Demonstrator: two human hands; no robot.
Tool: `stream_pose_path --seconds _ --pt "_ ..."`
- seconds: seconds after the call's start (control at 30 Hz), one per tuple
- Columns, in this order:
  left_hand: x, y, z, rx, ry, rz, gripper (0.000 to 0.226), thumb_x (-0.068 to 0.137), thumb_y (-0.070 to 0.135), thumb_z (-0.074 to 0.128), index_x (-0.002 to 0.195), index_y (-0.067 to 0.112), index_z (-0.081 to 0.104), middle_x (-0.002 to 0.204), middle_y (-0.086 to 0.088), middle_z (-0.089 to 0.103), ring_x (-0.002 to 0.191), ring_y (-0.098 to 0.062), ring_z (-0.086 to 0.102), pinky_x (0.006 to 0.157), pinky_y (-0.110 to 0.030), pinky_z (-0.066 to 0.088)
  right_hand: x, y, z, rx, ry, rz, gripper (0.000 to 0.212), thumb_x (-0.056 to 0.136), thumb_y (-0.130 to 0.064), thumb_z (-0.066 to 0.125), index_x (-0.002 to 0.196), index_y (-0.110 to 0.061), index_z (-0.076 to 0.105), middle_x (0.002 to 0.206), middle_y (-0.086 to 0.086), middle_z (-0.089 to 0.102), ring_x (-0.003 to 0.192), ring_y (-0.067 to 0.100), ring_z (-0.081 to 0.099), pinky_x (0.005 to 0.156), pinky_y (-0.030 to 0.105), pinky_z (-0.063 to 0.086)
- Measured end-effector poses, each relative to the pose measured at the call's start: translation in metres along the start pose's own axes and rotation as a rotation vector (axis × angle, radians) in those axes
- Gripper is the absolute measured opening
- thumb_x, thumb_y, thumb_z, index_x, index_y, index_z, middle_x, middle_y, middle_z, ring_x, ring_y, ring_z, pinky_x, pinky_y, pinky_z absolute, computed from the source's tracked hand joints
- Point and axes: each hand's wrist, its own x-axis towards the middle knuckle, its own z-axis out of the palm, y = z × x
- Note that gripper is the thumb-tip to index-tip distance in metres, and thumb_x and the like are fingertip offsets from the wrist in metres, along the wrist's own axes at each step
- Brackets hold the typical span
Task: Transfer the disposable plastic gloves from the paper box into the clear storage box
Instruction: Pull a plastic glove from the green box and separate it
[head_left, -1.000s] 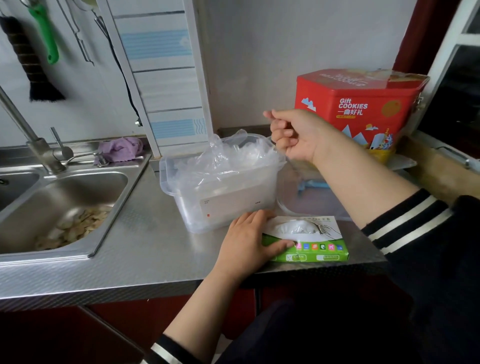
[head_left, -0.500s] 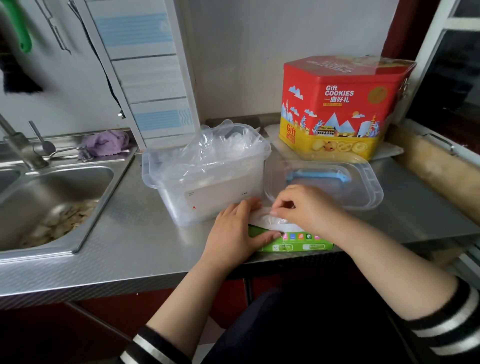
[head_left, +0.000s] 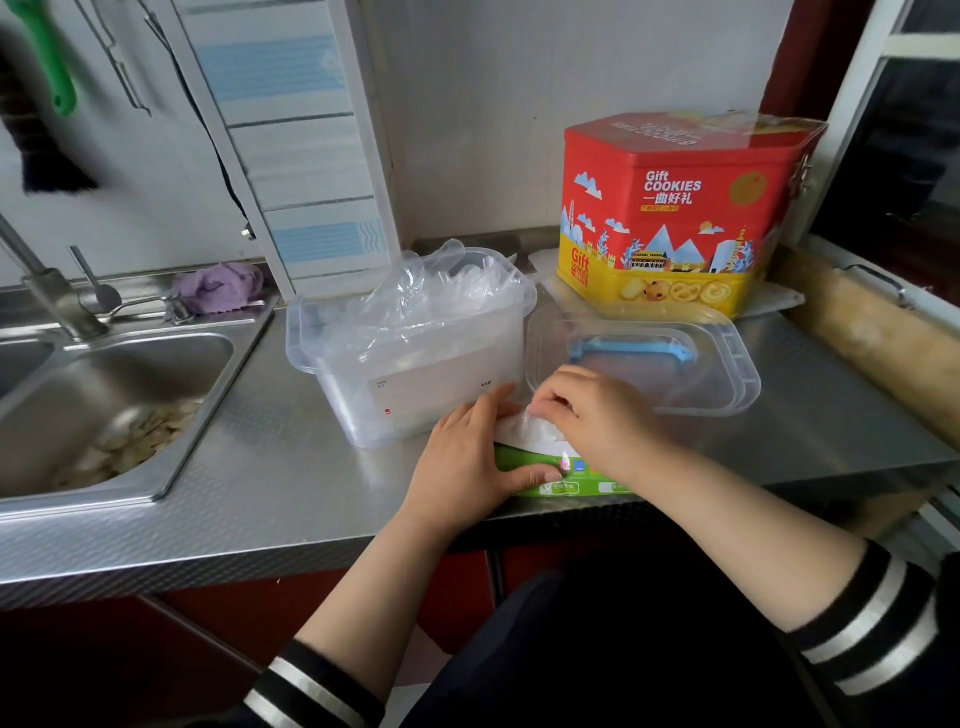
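- The right hand (head_left: 597, 415) is pinching a bit of thin clear film at the opening of the paper box (head_left: 550, 470), fingers curled down onto the disposable plastic gloves (head_left: 530, 431) bunched there.
- The left hand (head_left: 467, 457) is lying spread and flat over the near left end of the paper box, thumb along its green front, pinning it to the bench (head_left: 270, 467).
- The clear storage box (head_left: 415, 358) is standing just behind the paper box, open, already heaped with crumpled gloves; its lid (head_left: 644, 358) is lying to the right.
- To do this well, the person is probably best lifting slowly and straight up, so the film is not tearing or dragging the light box along.
- Keeping the left hand pressing down looks essential.
- The heap is rising above the rim, so tucking each new glove down firmly seems wise, lest it be spilling over.
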Motion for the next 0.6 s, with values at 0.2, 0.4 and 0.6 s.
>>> stream_pose_path --seconds 0.2,0.4,0.6 --pt "-0.001 0.0 0.001 0.044 0.016 -0.026 0.075 0.06 0.069 0.075 0.112 0.019 0.052 0.105 0.013 0.056 0.106 -0.01 0.051 0.089 -0.021 0.033 0.008 -0.013 -0.022 0.467 0.304 0.179 0.019 0.097 -0.02 0.054 0.084 -0.01 0.063 0.065 -0.011 0.053 0.058 -0.007 0.048 0.06 0.018 0.039" --pt "0.0 -0.003 0.002 0.017 0.005 0.009 0.092 0.062 0.073 0.07 0.134 0.021 0.046 0.127 0.015 0.058 0.121 -0.007 0.048 0.104 -0.024 0.033 0.014 -0.028 -0.056 0.354 -0.144 0.101 0.084 0.071 -0.065 0.056 0.143 -0.028 0.032 0.136 -0.015 0.04 0.124 0.0 0.039 0.097 0.017 0.033" --pt "-0.002 -0.003 0.002 0.019 0.006 0.031 0.089 0.062 0.074 0.067 0.132 0.023 0.046 0.128 0.018 0.057 0.12 -0.006 0.048 0.102 -0.022 0.032 0.023 -0.018 -0.043 0.11 0.083 0.172 0.017 0.088 -0.013 0.062 0.102 -0.023 0.065 0.086 -0.003 0.069 0.077 0.017 0.065 0.07 0.034 0.054"
